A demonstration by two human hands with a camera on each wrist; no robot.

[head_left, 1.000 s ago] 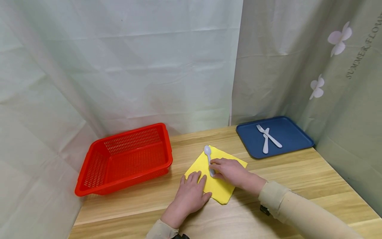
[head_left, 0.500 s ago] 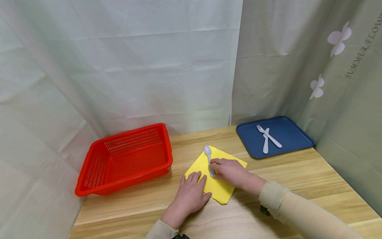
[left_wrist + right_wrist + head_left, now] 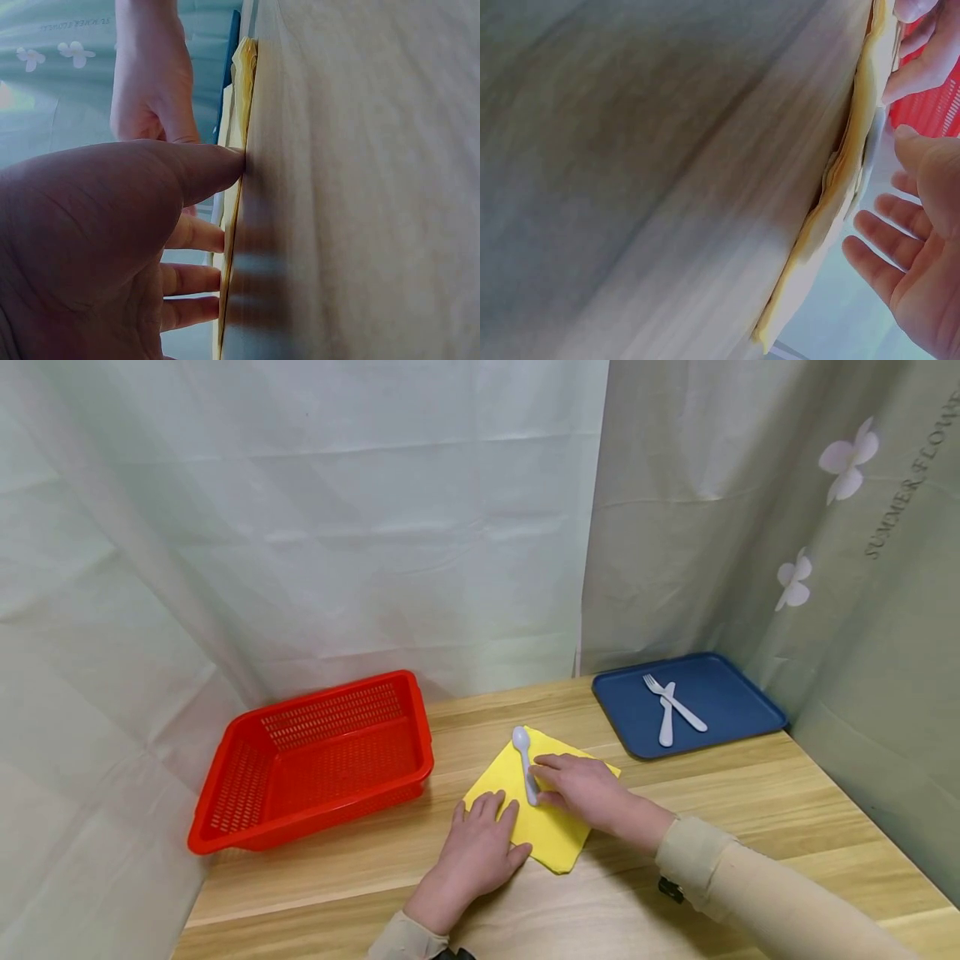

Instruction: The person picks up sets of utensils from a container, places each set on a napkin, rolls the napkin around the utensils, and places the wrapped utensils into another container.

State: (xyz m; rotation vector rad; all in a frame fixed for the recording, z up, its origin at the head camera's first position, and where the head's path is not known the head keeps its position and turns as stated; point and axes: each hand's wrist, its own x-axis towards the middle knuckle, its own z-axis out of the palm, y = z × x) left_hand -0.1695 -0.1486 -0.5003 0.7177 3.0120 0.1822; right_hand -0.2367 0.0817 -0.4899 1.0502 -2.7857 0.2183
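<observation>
A folded yellow napkin (image 3: 558,843) lies on the wooden table, turned cornerwise. On top of it rests a white plastic spoon (image 3: 521,740), its bowl toward the far corner. My left hand (image 3: 483,852) spreads its straight fingers over the napkin's left edge; in the left wrist view the thumb (image 3: 214,166) touches down at the near side. Just right of the spoon's handle hovers my right hand (image 3: 585,789). The right wrist view shows its loosely bent fingers (image 3: 889,244) apart, with nothing held between them.
A red plastic basket (image 3: 307,824) with perforated sides stands at the left. At the back right, a blue tray (image 3: 738,714) carries a white fork (image 3: 686,713) crossed over a white knife (image 3: 667,727). Pale curtains (image 3: 375,527) enclose the table's back and sides.
My right hand has let go of the spoon and drawn slightly to the right. The spoon stays on the napkin, and my left hand keeps its place.
</observation>
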